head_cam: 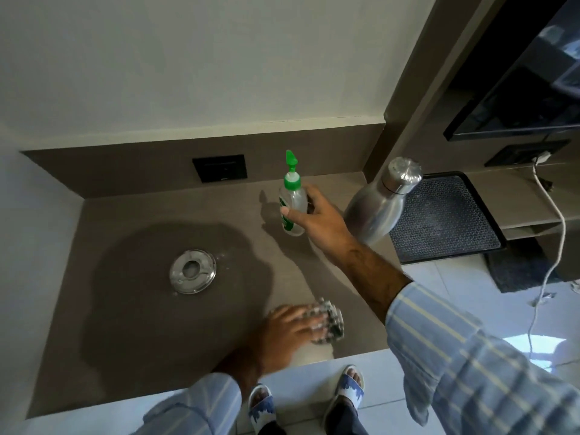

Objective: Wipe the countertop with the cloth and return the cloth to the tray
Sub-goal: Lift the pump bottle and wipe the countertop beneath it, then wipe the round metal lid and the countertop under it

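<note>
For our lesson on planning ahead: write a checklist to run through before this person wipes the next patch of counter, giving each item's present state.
1. Cloth under left hand, flat on countertop: ok.
2. Right hand gripping pump bottle: ok.
3. Bottle lifted clear: cannot tell.
4. Steel flask out of the wiping path: not ok.
5. Round metal dish off the wet patch: not ok.
6. Tray free for the cloth: ok.
</note>
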`<state>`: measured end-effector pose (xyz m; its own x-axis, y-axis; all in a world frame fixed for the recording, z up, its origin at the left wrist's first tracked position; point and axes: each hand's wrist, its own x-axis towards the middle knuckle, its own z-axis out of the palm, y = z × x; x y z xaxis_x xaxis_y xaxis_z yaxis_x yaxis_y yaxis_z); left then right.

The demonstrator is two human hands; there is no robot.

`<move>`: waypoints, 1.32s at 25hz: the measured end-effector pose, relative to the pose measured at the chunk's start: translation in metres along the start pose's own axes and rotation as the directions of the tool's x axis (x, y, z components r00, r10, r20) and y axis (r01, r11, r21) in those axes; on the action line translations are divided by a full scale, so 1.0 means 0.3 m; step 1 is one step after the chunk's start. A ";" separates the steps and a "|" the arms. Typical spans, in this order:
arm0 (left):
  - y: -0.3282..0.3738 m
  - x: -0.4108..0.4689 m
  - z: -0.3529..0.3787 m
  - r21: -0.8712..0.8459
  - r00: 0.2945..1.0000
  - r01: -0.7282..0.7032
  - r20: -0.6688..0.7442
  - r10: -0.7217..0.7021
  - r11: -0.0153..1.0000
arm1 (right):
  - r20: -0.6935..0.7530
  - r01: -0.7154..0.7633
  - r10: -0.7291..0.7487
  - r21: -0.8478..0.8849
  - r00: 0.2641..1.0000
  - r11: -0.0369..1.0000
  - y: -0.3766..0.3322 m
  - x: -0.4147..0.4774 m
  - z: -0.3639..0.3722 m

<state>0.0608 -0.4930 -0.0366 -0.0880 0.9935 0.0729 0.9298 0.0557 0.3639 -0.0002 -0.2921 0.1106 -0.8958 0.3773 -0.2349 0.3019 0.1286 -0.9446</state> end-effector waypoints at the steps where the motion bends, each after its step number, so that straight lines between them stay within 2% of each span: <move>1: 0.040 -0.041 0.013 -0.041 1.000 0.003 0.025 -0.002 0.999 | 0.006 -0.017 0.017 -0.002 1.000 1.000 0.033 0.003 0.020; 3: 0.093 -0.098 0.018 -0.247 0.990 0.138 0.038 -0.133 0.959 | 0.026 -0.036 0.036 -0.003 0.999 0.999 0.109 0.000 0.059; 4: 0.099 -0.112 -0.004 -0.450 0.961 0.268 0.064 -0.269 0.852 | 0.043 -0.036 0.037 -0.016 0.998 0.999 0.142 -0.006 0.078; 5: 0.094 -0.123 -0.039 -0.661 0.904 0.389 0.140 -0.404 0.641 | 0.053 -0.034 0.036 -0.028 0.998 0.999 0.170 -0.014 0.093; 6: 0.073 -0.137 -0.075 -0.808 0.824 0.447 0.206 -0.528 0.383 | 0.055 -0.029 0.030 -0.029 0.998 0.999 0.195 -0.019 0.107; 7: 0.041 -0.155 -0.114 -0.886 0.734 0.439 0.255 -0.630 0.152 | 0.050 -0.024 0.026 -0.022 0.998 0.999 0.217 -0.023 0.117; 8: 0.007 -0.177 -0.152 -0.926 0.658 0.378 0.276 -0.700 -0.010 | 0.047 -0.023 0.024 -0.024 0.999 0.999 0.234 -0.025 0.126; 9: -0.028 -0.202 -0.187 -0.950 0.595 0.291 0.275 -0.755 -0.117 | 0.057 -0.021 0.023 -0.044 0.998 0.999 0.244 -0.027 0.137; 11: -0.097 -0.248 -0.252 -0.970 0.513 0.116 0.243 -0.823 -0.214 | 0.086 -0.012 0.020 -0.089 0.996 0.996 0.263 -0.030 0.160; 13: -0.155 -0.279 -0.308 -0.980 0.479 0.002 0.177 -0.860 -0.200 | 0.100 -0.023 0.034 -0.110 0.994 0.994 0.296 -0.039 0.177; 16: -0.228 -0.323 -0.363 -0.991 0.443 -0.094 0.045 -0.895 -0.097 | 0.081 -0.035 0.040 -0.069 0.996 0.997 0.339 -0.043 0.180; 18: -0.262 -0.352 -0.381 -0.988 0.416 -0.137 0.006 -0.909 -0.069 | 0.090 -0.038 0.045 -0.075 0.995 0.996 0.349 -0.043 0.180; 20: -0.304 -0.389 -0.387 -0.985 0.351 -0.165 -0.019 -0.936 -0.042 | 0.064 -0.045 0.058 -0.190 0.996 0.981 0.364 -0.064 0.169; 23: -0.399 -0.441 -0.404 -0.985 0.217 -0.167 -0.081 -0.973 0.044 | -0.058 -0.204 0.198 -0.425 0.978 0.882 0.415 -0.123 0.116; 25: -0.469 -0.444 -0.405 -0.991 0.130 -0.071 -0.118 -0.984 0.110 | 0.072 -0.290 0.367 -0.483 0.927 0.827 0.429 -0.155 0.161; 26: -0.502 -0.441 -0.393 -0.992 0.098 0.020 -0.121 -0.988 0.124 | 0.166 -0.301 0.409 -0.447 0.898 0.842 0.418 -0.165 0.225; 27: -0.529 -0.433 -0.373 -0.985 0.085 0.118 -0.114 -0.990 0.124 | 0.237 -0.309 0.399 -0.340 0.886 0.888 0.395 -0.170 0.310; 28: -0.551 -0.423 -0.350 -0.971 0.087 0.209 -0.099 -0.991 0.116 | 0.248 -0.327 0.367 -0.189 0.896 0.926 0.371 -0.165 0.407; 30: -0.580 -0.405 -0.309 -0.934 0.115 0.345 -0.057 -0.992 0.094 | 0.166 -0.376 0.366 0.036 0.916 0.926 0.331 -0.113 0.590; 33: -0.596 -0.412 -0.289 -0.922 0.142 0.381 -0.023 -0.990 0.076 | 0.078 -0.469 0.466 0.257 0.881 0.845 0.287 -0.026 0.760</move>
<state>-0.1256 -0.6344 -0.0302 -0.9407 0.0838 -0.3287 -0.2925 0.2905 0.9111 -0.0416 -0.4931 -0.0212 -0.6741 0.3214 -0.6650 0.5915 -0.3043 -0.7467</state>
